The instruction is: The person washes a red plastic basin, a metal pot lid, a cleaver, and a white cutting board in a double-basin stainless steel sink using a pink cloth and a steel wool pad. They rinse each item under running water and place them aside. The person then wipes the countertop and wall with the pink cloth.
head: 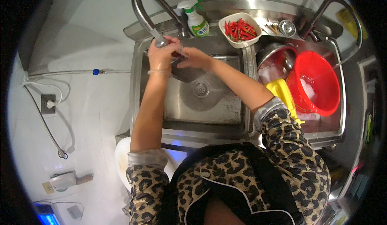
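Note:
Water runs from the left faucet (145, 19) onto my left hand (161, 54), which is raised over the left basin (208, 110) of a stainless steel sink. Its fingers curl around the stream, and splashing water hides whether it holds anything small. A pale bracelet (158, 71) circles the left wrist. Close beside it is my right hand (195, 58), pointing left, with the thumb apart from the fingers and no object visible in it. Both hands are slightly blurred. Below them the drain strainer (201, 89) sits in the basin floor.
On the back ledge stand a spray bottle (196, 22), a bowl of red chilies (223, 23) and a metal drain strainer (287, 28). The right basin holds a metal bowl (270, 51), a yellow plastic container (279, 91) and a red basin (329, 94). The right faucet (326, 2) runs into the red basin.

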Demonstrator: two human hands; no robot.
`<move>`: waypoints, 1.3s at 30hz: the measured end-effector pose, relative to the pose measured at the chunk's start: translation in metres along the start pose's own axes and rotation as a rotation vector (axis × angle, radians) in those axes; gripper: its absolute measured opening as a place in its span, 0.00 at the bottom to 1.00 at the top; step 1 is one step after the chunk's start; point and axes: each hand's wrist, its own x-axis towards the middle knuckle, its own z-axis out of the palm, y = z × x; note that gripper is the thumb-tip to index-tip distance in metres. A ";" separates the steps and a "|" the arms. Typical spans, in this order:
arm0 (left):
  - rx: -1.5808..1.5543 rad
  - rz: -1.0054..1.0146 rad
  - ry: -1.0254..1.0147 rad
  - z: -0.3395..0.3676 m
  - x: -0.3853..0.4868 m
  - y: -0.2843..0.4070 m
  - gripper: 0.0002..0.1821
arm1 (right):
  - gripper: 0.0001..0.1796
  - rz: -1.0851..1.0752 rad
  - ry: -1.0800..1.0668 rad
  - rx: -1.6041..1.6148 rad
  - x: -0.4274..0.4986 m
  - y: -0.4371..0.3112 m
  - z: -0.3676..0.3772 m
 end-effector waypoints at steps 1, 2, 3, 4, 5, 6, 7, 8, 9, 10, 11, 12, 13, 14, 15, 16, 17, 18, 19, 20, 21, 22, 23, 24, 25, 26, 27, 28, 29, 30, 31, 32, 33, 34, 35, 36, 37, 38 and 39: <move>-0.018 -0.003 0.030 -0.001 0.002 0.000 0.13 | 0.14 0.009 0.044 0.036 -0.005 0.002 0.000; -0.007 0.009 0.047 -0.001 0.005 0.000 0.14 | 0.13 0.051 0.168 -0.097 -0.012 0.004 -0.001; -0.028 0.030 0.035 -0.003 0.008 0.001 0.14 | 0.13 0.061 0.308 -0.217 -0.022 0.005 -0.001; -0.053 0.052 0.013 -0.003 0.010 0.000 0.14 | 0.12 0.112 0.432 -0.343 -0.035 0.006 -0.003; -0.079 0.051 -0.010 -0.005 0.012 0.000 0.13 | 0.11 0.125 0.440 -0.327 -0.053 0.006 -0.005; -0.027 0.073 0.051 -0.005 0.014 -0.001 0.13 | 0.10 0.218 0.425 -0.321 -0.075 0.005 -0.007; -0.047 0.045 0.045 -0.007 0.016 0.000 0.12 | 0.09 0.225 0.431 -0.353 -0.098 0.003 -0.009; -0.076 0.064 0.049 -0.010 0.017 0.001 0.12 | 0.09 0.251 0.433 -0.392 -0.123 -0.002 -0.010; -0.094 0.077 0.058 -0.011 0.018 0.000 0.13 | 0.10 0.275 0.444 -0.280 -0.149 -0.006 -0.013; -0.095 0.074 0.088 -0.014 0.020 0.003 0.13 | 0.10 0.278 0.468 -0.171 -0.175 -0.014 -0.014; -0.113 0.103 0.044 -0.016 0.023 0.004 0.14 | 0.10 0.280 0.506 -0.067 -0.201 -0.023 -0.014; -0.015 0.006 0.049 -0.022 0.025 0.008 0.14 | 0.11 0.303 0.564 -0.092 -0.226 -0.033 -0.012; 0.095 0.082 -0.109 -0.026 0.026 0.011 0.11 | 0.11 0.339 0.661 -0.136 -0.255 -0.044 -0.012; 0.040 0.056 -0.156 -0.024 0.030 0.011 0.08 | 0.12 0.323 0.733 -0.198 -0.280 -0.055 -0.009; -0.015 0.019 -0.167 -0.021 0.032 0.011 0.08 | 0.13 0.349 0.796 -0.279 -0.306 -0.067 -0.006; 0.082 0.061 -0.203 -0.018 0.032 0.013 0.07 | 0.13 0.393 0.859 -0.414 -0.334 -0.078 -0.004; 0.133 0.018 -0.142 -0.017 0.030 0.017 0.07 | 0.13 0.499 0.880 -0.527 -0.362 -0.090 0.004; 0.153 0.069 -0.139 -0.015 0.026 0.018 0.08 | 0.14 0.570 0.973 -0.529 -0.393 -0.100 0.010; 0.169 0.035 -0.120 -0.013 0.020 0.018 0.09 | 0.14 0.629 1.035 -0.505 -0.419 -0.109 0.019; 0.164 0.070 -0.161 -0.013 0.012 0.018 0.09 | 0.15 0.591 1.118 -0.459 -0.445 -0.115 0.027; 0.176 0.104 -0.129 -0.012 0.006 0.019 0.09 | 0.14 0.594 1.162 -0.534 -0.469 -0.119 0.036; 0.221 0.141 -0.184 -0.009 -0.005 0.021 0.09 | 0.14 0.623 1.200 -0.544 -0.488 -0.123 0.045; 0.251 0.186 -0.164 -0.011 -0.026 0.010 0.09 | 0.14 0.665 1.209 -0.565 -0.508 -0.124 0.048; 0.296 0.228 -0.205 0.000 -0.040 0.000 0.09 | 0.13 0.635 1.241 -0.583 -0.523 -0.126 0.055; 0.301 0.247 -0.271 0.014 -0.047 -0.015 0.09 | 0.12 0.622 1.284 -0.599 -0.534 -0.122 0.055; 0.323 0.252 -0.351 0.013 -0.082 -0.002 0.09 | 0.12 0.588 1.316 -0.605 -0.554 -0.129 0.064; 0.348 0.256 -0.437 0.016 -0.106 0.008 0.09 | 0.11 0.609 1.310 -0.597 -0.565 -0.130 0.068; 0.418 0.246 -0.400 0.025 -0.129 0.015 0.10 | 0.11 0.612 1.319 -0.589 -0.575 -0.135 0.070; 0.393 0.343 -0.522 0.033 -0.156 0.027 0.10 | 0.11 0.678 1.277 -0.546 -0.579 -0.140 0.074; 0.350 0.411 -0.628 0.066 -0.181 0.028 0.10 | 0.11 0.699 1.347 -0.556 -0.585 -0.147 0.071; 0.374 0.437 -0.665 0.080 -0.210 0.038 0.11 | 0.11 0.540 1.316 -0.509 -0.583 -0.154 0.074; 0.332 0.493 -0.753 0.090 -0.239 0.047 0.11 | 0.11 0.463 1.284 -0.430 -0.577 -0.161 0.074; 0.310 0.533 -0.832 0.101 -0.271 0.051 0.12 | 0.10 0.470 1.207 -0.172 -0.568 -0.168 0.074; 0.273 0.664 -0.878 0.114 -0.300 0.052 0.12 | 0.12 0.413 1.126 0.033 -0.557 -0.174 0.077; 0.245 0.697 -0.897 0.125 -0.328 0.051 0.12 | 0.15 0.383 0.987 0.191 -0.547 -0.180 0.077; 0.253 0.831 -0.954 0.138 -0.350 0.050 0.12 | 0.21 0.346 0.900 0.428 -0.534 -0.186 0.079; 0.181 0.912 -1.022 0.149 -0.378 0.044 0.12 | 0.27 0.288 0.816 0.614 -0.526 -0.190 0.081; 0.105 0.933 -1.115 0.163 -0.398 0.038 0.12 | 0.30 0.171 0.768 0.785 -0.521 -0.194 0.081; 0.015 1.031 -1.195 0.179 -0.416 0.033 0.12 | 0.26 -0.046 0.631 0.975 -0.522 -0.196 0.081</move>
